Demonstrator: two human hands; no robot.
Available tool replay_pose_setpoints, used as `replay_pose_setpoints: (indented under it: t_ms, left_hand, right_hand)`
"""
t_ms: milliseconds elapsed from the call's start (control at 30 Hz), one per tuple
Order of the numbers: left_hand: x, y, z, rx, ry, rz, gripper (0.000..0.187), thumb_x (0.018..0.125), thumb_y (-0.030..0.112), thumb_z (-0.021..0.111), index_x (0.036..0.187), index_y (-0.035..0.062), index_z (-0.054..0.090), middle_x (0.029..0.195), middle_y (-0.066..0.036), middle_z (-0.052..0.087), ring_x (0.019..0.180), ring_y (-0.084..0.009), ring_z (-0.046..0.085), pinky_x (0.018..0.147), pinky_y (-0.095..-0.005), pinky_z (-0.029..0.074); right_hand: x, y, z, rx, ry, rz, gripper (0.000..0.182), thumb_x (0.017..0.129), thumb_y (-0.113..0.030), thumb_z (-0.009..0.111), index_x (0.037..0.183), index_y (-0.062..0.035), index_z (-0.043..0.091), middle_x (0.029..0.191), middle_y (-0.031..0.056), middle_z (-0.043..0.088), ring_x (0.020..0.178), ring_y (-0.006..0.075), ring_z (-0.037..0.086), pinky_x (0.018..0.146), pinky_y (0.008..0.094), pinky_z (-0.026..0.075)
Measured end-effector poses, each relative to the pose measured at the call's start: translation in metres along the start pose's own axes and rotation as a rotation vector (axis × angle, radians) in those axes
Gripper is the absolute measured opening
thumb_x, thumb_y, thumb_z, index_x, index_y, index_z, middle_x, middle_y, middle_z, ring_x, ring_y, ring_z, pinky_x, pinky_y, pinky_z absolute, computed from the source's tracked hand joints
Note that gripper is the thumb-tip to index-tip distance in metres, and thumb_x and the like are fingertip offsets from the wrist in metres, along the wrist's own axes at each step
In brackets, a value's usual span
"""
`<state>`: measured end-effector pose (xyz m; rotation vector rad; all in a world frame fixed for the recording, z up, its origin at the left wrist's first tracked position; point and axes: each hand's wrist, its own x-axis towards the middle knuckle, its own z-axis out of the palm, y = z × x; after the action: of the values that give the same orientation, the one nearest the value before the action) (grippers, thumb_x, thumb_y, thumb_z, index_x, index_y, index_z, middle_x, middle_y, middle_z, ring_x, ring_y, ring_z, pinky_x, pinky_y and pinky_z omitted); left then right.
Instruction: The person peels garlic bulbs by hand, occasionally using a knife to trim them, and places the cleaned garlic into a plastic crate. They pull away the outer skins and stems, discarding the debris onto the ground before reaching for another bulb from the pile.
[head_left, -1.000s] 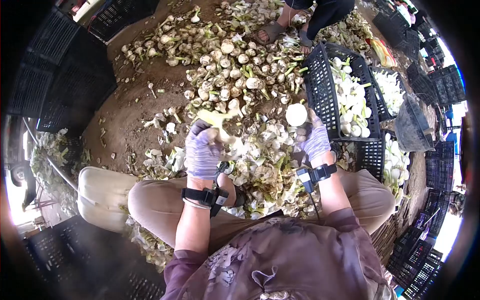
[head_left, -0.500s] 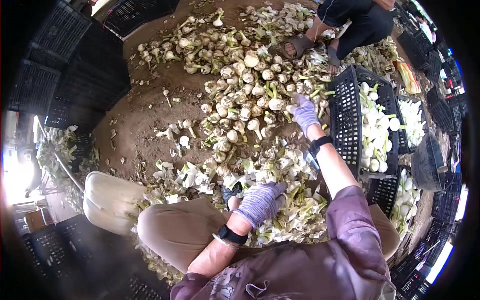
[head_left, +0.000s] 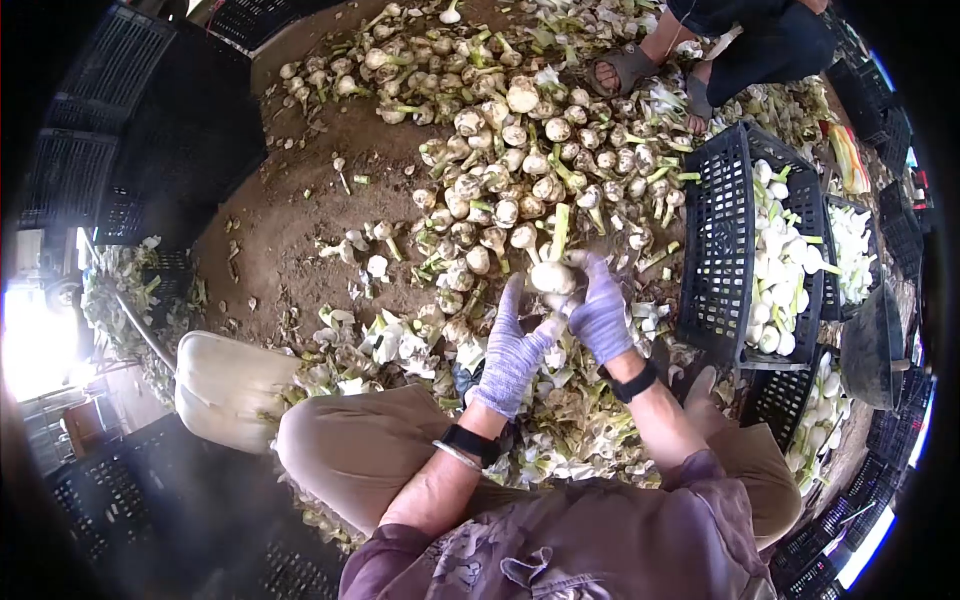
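A whitish garlic bulb (head_left: 551,277) with its cut green stalk pointing up is in front of me, over the edge of the pile. My right hand (head_left: 603,312), in a pale purple knit glove, is closed on its right side, thumb near the top and fingers below. My left hand (head_left: 512,358), gloved alike, is just left of and below the bulb with thumb and fingers apart. Beyond both hands spreads a heap of soiled garlic bulbs (head_left: 505,212) with short stalks. Peeled skins and leaves (head_left: 575,430) lie under my hands, between my knees.
To the right stands a black plastic crate (head_left: 717,240) of cleaned white bulbs (head_left: 775,270), with more crates and a dark bucket (head_left: 868,350) behind. Another person's sandalled foot (head_left: 625,70) is at the far side. A whitish plastic container (head_left: 235,385) is by my left knee.
My right hand has come back from the heap toward me with a garlic bulb. My left hand has risen from the skins to meet it, its fingers spreading.
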<state>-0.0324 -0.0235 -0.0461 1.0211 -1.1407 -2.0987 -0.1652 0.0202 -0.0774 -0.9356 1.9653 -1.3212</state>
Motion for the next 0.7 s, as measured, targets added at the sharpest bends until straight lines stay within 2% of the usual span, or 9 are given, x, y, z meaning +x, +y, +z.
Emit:
replay_pose_setpoints:
  t_ms: [100,133,200,267,333,400,500,567,700]
  left_hand:
    - [-0.007,0.012,-0.001,-0.111,0.033,-0.110,0.073,0.078,0.009,0.070,0.137,0.0001,0.028,0.118,-0.011,0.051,0.103,-0.0153,0.053,0.088,-0.0244,0.045]
    - [-0.010,0.018,-0.004,-0.126,0.054,-0.131,0.067,0.079,0.007,0.068,0.135,-0.0002,0.032,0.116,-0.010,0.053,0.099,-0.0143,0.055,0.085,-0.0234,0.047]
    - [-0.017,0.017,-0.004,-0.098,0.030,-0.031,0.065,0.078,0.002,0.068,0.134,-0.0015,0.035,0.114,-0.010,0.054,0.099,-0.0149,0.055,0.086,-0.0242,0.047]
    - [-0.028,0.019,0.004,0.108,-0.019,0.074,0.068,0.076,0.006,0.071,0.133,-0.0032,0.035,0.111,-0.010,0.057,0.097,-0.0152,0.056,0.085,-0.0256,0.047]
    - [-0.036,0.015,0.005,0.593,-0.071,0.320,0.075,0.067,0.009,0.077,0.130,-0.0013,0.038,0.117,-0.012,0.054,0.103,-0.0193,0.054,0.089,-0.0309,0.045]
    - [-0.048,0.029,0.014,0.804,-0.121,0.406,0.071,0.063,0.012,0.079,0.123,0.0002,0.044,0.114,-0.016,0.055,0.103,-0.0245,0.056,0.088,-0.0337,0.045]
    - [-0.050,0.025,0.012,1.013,-0.137,0.657,0.066,0.060,0.014,0.079,0.115,0.0006,0.047,0.112,-0.019,0.053,0.102,-0.0330,0.055,0.087,-0.0378,0.046]
    - [-0.054,0.024,0.011,1.035,-0.157,0.704,0.065,0.059,0.014,0.079,0.114,0.0012,0.048,0.114,-0.020,0.052,0.101,-0.0346,0.055,0.087,-0.0389,0.046]
    - [-0.062,0.028,0.014,1.064,-0.195,0.799,0.063,0.057,0.013,0.079,0.112,0.0020,0.049,0.116,-0.021,0.050,0.100,-0.0372,0.054,0.087,-0.0404,0.046]
  right_hand:
    - [-0.044,-0.008,0.004,0.287,-0.073,-0.017,0.048,0.070,-0.006,0.072,0.112,-0.0042,0.049,0.101,0.0078,0.060,0.088,0.0148,0.059,0.076,0.0278,0.049]
    - [-0.048,-0.032,-0.009,0.723,-0.136,0.190,0.040,0.073,-0.004,0.069,0.110,-0.0040,0.052,0.096,0.0058,0.061,0.083,0.0139,0.060,0.074,0.0267,0.050]
    - [-0.052,-0.045,-0.031,0.836,-0.068,0.307,0.031,0.077,-0.007,0.066,0.107,-0.0052,0.056,0.090,0.0037,0.062,0.077,0.0125,0.060,0.070,0.0251,0.051]
    - [-0.056,-0.042,-0.039,0.706,-0.005,0.407,0.031,0.080,-0.016,0.068,0.106,-0.0034,0.058,0.088,0.0021,0.063,0.074,0.0090,0.059,0.065,0.0229,0.049]
    - [-0.056,-0.043,-0.031,0.738,0.070,0.351,0.032,0.080,-0.018,0.068,0.106,-0.0019,0.058,0.086,0.0011,0.063,0.075,0.0083,0.057,0.066,0.0220,0.047]
    - [-0.062,-0.073,-0.033,0.775,0.091,0.389,0.023,0.080,-0.016,0.068,0.098,-0.0033,0.061,0.085,0.0016,0.062,0.076,0.0090,0.056,0.068,0.0230,0.047]
    - [-0.070,-0.074,-0.037,0.744,0.112,0.406,0.017,0.081,-0.017,0.067,0.093,-0.0048,0.063,0.079,0.0013,0.062,0.067,0.0090,0.057,0.058,0.0227,0.046]
    - [-0.077,-0.077,-0.047,0.636,0.077,0.477,0.015,0.082,-0.017,0.066,0.091,-0.0057,0.064,0.071,0.0006,0.062,0.056,0.0086,0.055,0.046,0.0219,0.042]
    - [-0.088,-0.080,-0.052,0.645,0.094,0.449,0.012,0.081,-0.014,0.064,0.090,-0.0060,0.064,0.070,0.0009,0.062,0.052,0.0088,0.055,0.042,0.0210,0.041]
